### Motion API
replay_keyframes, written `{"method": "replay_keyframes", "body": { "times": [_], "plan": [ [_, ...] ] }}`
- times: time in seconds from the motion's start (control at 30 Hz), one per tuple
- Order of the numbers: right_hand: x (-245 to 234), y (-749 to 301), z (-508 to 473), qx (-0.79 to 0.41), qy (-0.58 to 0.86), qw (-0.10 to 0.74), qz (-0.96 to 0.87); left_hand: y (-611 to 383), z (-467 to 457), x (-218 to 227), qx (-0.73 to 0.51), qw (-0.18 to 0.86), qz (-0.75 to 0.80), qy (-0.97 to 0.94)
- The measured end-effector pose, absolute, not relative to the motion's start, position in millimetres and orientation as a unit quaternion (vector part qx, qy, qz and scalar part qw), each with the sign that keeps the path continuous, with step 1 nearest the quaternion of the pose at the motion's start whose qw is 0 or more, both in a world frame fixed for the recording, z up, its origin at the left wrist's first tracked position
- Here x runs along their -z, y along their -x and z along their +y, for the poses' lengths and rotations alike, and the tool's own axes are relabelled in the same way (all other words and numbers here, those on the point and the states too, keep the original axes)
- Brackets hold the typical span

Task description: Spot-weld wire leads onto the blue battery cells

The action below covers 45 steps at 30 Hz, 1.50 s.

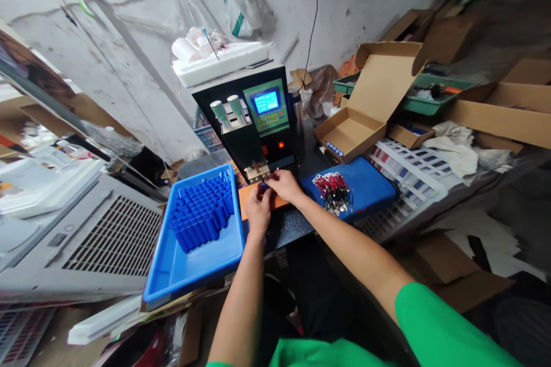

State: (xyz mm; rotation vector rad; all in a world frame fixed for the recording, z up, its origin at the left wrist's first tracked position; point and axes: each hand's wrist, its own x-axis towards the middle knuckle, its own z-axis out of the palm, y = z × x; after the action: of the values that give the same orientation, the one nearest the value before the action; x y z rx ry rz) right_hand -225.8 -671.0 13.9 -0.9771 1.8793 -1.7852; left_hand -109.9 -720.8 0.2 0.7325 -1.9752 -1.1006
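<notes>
My left hand (258,209) and my right hand (284,184) meet just below the tip of a black spot welder (269,140) with a lit blue screen. Fingers of both hands are pinched together at its brass-coloured electrode holder (257,172). Whatever they grip is too small and too hidden to name. Under the hands lies an orange pad (278,200). To the left of my left hand, a blue tray (189,278) holds many upright blue cylinders (200,212). Right of my right hand, a bunch of red and black wires (333,192) rests on a blue pad (370,186).
An open cardboard box (364,126) stands behind the blue pad, next to a white plastic basket (404,183). White foam (219,66) sits on top of the welder. A grey-white slatted housing (112,235) is at the left. Green trays (434,97) and more cartons are at the right.
</notes>
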Motion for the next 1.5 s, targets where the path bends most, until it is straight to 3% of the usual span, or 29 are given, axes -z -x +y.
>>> {"method": "replay_keyframes", "body": {
  "times": [0.77,1.27,1.5],
  "plan": [
    [-11,229,-669,0.638,0.367,0.192,0.649,112,-724,5,0.420,0.372,-0.772,-0.299],
    [4,232,-647,0.609,0.409,0.146,0.663,113,-725,9,0.404,0.369,-0.778,-0.309],
    [3,227,-642,0.625,0.380,0.158,0.664,93,-715,2,0.435,0.423,-0.748,-0.271]
  ]
}}
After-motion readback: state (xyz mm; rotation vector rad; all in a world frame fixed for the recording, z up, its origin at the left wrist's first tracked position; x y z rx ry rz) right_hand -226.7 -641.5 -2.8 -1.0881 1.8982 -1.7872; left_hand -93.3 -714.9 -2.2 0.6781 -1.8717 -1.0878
